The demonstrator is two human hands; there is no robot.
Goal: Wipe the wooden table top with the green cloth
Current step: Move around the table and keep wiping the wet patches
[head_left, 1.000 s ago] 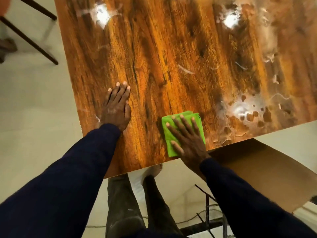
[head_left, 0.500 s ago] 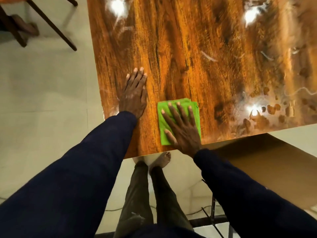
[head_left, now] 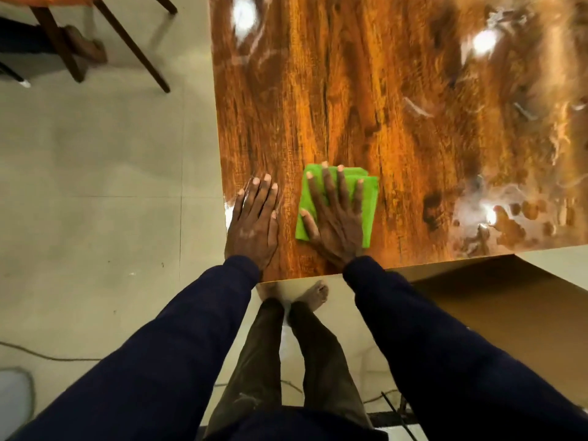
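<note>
The green cloth [head_left: 366, 202], folded into a rough rectangle, lies flat on the wooden table top [head_left: 366, 90] near its lower-left corner, close to the near edge. The right hand [head_left: 335, 218] presses palm-down on the cloth with its fingers spread apart and pointing toward 12 o'clock; the fingertips reach the cloth's far edge and the thumb angles out toward 10 o'clock over the cloth's left side. Green fabric shows at 3 o'clock and at 9 o'clock of that hand.

Just beside it at 9 o'clock, apart from the cloth, the left hand [head_left: 254, 221] rests flat on the bare wood by the table's left edge, fingers straight and held close together, gripping nothing. Both arms wear dark navy sleeves [head_left: 445, 361].

At 3 o'clock of the cloth, pale wet smears and droplets [head_left: 496, 214] glisten on the wood, with bright light reflections farther up. A brown board [head_left: 525, 313] lies below the table's near edge at 4 o'clock. Bare feet [head_left: 313, 294] stand on the pale tiled floor [head_left: 95, 186], and dark chair legs [head_left: 133, 43] show at 10 o'clock.
</note>
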